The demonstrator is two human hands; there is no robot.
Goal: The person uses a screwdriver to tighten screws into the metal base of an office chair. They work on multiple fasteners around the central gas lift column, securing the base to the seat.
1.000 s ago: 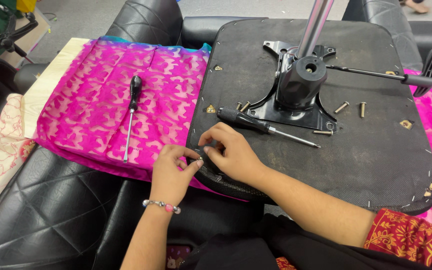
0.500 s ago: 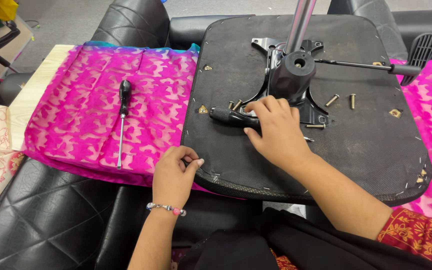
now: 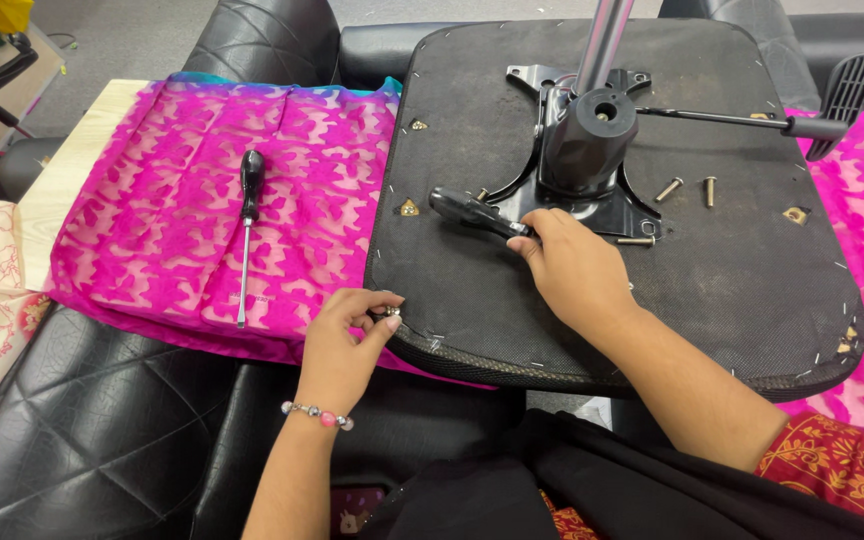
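From the head camera I see my right hand (image 3: 570, 268) closed around the black-handled screwdriver (image 3: 472, 211), which lies on the upturned chair seat base (image 3: 712, 290) just beside the black metal mechanism plate (image 3: 592, 150), handle pointing left so it lifts easily. My left hand (image 3: 342, 345) pinches a small metal fitting (image 3: 391, 313) between fingertips at the base's near edge, keeping it from rolling off. Loose bolts (image 3: 687, 188) rest right of the column; a second screwdriver (image 3: 248, 225) lies apart on the pink cloth (image 3: 172, 200).

Bare seat underside (image 3: 712, 290) lies open right of the right hand (image 3: 572, 270); metal mechanism (image 3: 587, 150) and loose bolts (image 3: 687, 187) block beyond.
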